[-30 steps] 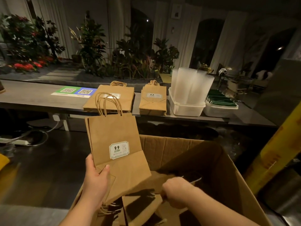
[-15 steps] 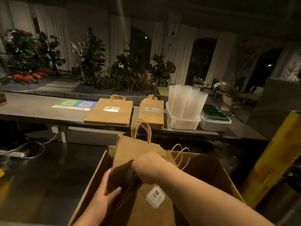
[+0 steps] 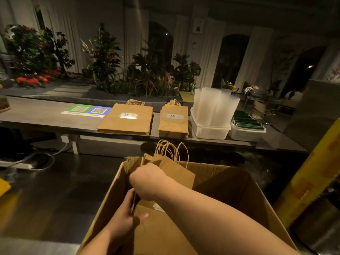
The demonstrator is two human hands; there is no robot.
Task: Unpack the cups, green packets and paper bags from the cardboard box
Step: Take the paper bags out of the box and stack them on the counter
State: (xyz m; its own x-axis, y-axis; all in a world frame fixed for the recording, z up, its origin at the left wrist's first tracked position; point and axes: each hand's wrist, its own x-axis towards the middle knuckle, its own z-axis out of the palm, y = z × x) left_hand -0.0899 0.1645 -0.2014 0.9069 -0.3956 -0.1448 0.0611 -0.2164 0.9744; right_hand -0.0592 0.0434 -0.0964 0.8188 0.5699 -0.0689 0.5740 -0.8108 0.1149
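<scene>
The right hand (image 3: 147, 183) is closed into a fist inside the cardboard box (image 3: 103, 208), its fingers curled over the upper edge of a bunch of paper bags (image 3: 176, 172). The left hand (image 3: 127, 216) is lower on the same bunch. Its thumb lies on the front face and its fingers are tucked behind, so it pinches the bags from the side. Neither hand is spread.

The held bags are flat-folded brown kraft paper with looped handles of twisted paper cord that rise above the box rim. The box is plain corrugated board, open at the top, with soft, creased flaps. More kraft paper lies flat inside it under the forearms, with a white label corner just showing.

On the long grey counter (image 3: 36, 116) beyond lie a wide stack (image 3: 127, 120) and a narrow stack (image 3: 173, 122) of the same bags. Each top bag has a white sticker whose first line looks like "9.9"; the smaller print is too blurred to read. To their right, ribbed translucent plastic cups (image 3: 215, 105) stand in columns in a white tub (image 3: 209, 131). Green packets (image 3: 246, 123) fill a second white tub (image 3: 246, 134) beside it. A green-and-blue card (image 3: 86, 110) with two QR codes lies left of the stacks.
</scene>
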